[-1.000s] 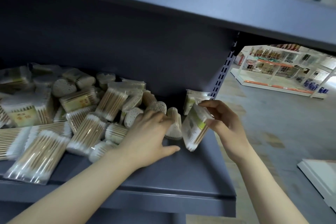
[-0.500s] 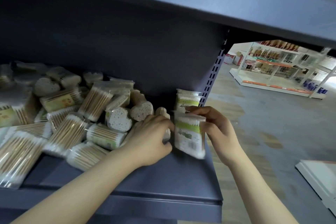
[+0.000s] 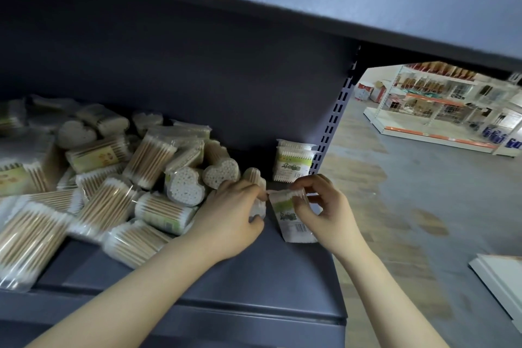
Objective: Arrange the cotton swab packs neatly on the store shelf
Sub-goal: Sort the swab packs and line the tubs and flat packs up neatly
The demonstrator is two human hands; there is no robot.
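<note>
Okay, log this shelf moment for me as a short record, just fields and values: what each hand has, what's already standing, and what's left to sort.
right hand: pinches the top of a green-label swab pack, upright at the shelf's right end
left hand: grips a small pack at the edge of the pile
already placed: one standing pack against the back wall, by the slotted upright
left to sort: loose pile of packs across the left of the shelf
</note>
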